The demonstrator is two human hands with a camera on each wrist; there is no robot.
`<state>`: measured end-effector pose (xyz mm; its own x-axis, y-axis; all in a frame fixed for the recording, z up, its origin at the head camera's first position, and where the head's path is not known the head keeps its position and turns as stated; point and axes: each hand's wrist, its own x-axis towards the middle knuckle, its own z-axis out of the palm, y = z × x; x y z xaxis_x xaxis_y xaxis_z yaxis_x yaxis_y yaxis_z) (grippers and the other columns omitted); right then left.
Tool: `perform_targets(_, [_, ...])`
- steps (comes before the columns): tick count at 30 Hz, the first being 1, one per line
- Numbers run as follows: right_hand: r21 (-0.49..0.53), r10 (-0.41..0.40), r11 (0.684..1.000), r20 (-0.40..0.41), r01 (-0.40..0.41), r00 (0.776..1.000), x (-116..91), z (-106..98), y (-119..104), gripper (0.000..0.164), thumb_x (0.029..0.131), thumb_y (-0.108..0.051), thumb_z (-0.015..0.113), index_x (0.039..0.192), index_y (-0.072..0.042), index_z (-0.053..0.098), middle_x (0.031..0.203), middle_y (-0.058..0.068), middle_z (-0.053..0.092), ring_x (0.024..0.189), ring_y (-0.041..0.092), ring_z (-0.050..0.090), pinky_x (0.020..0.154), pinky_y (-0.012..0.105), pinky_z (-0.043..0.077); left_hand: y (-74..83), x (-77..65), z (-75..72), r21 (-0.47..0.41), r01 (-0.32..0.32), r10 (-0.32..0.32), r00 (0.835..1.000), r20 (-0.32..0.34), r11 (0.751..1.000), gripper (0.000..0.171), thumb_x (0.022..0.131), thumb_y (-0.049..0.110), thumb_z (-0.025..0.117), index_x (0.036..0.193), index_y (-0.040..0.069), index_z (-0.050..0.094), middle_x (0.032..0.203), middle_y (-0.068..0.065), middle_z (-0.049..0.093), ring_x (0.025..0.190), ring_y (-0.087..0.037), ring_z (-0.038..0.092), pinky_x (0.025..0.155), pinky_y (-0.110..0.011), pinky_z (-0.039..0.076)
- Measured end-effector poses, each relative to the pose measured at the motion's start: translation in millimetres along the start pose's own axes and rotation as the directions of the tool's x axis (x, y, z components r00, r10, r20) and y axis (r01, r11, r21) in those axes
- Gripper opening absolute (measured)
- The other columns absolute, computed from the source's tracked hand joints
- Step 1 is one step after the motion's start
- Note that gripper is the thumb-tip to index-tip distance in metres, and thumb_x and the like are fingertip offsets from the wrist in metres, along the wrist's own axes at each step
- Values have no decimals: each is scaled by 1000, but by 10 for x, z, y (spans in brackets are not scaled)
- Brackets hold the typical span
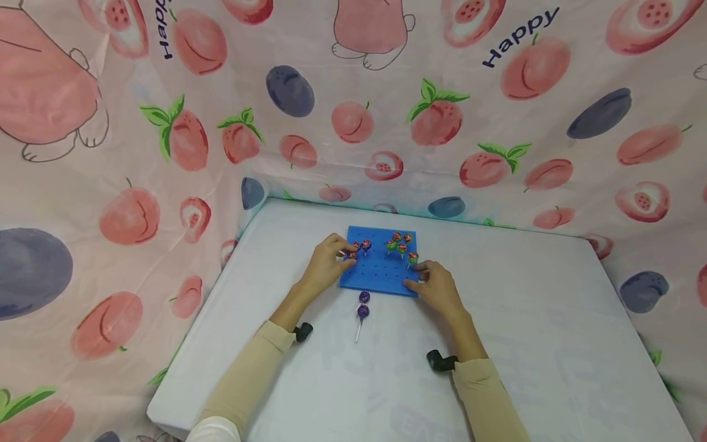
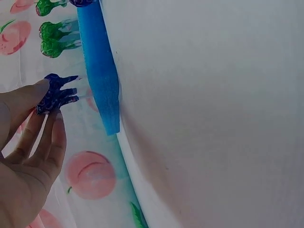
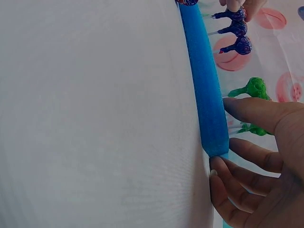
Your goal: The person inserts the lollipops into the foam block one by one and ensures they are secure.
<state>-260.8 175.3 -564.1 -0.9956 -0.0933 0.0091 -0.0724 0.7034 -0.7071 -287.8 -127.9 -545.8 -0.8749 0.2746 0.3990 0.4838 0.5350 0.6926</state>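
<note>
A blue board with rows of small holes lies on the table, lollipops standing in it on their sticks. At its left side my left hand pinches a purple-wrapped lollipop between thumb and fingers. Another purple lollipop stands just right of those fingertips. My right hand holds the board's right edge near the front corner, thumb on top and fingers along the side. Close to it stands a green lollipop. More green-wrapped lollipops stand towards the board's back right.
In front of the board, two purple lollipops lie on the white table, one with its white stick towards me. A curtain printed with peaches hangs behind the table and along its left side.
</note>
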Motion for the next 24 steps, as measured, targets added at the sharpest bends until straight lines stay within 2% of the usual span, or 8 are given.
perform_targets(17, [-1,2,1000,6,-2,1000,-8,-10,-15,50,92,-28,82,130,0,65,119,18,67,109,32,64,90,49,55,21,-13,-9,63,-2,2,1000,4,998,30,88,6,84,117,5,76,119,-7,57,106,-22,68,89,-33,58])
perform_targets(24, [-3,2,1000,6,-2,1000,-1,-11,-14,50,92,-29,82,129,-1,65,118,17,67,108,32,64,90,48,55,33,-30,-53,35,-12,13,999,-38,999,32,87,5,85,117,4,74,125,-9,54,106,-28,67,88,-38,59])
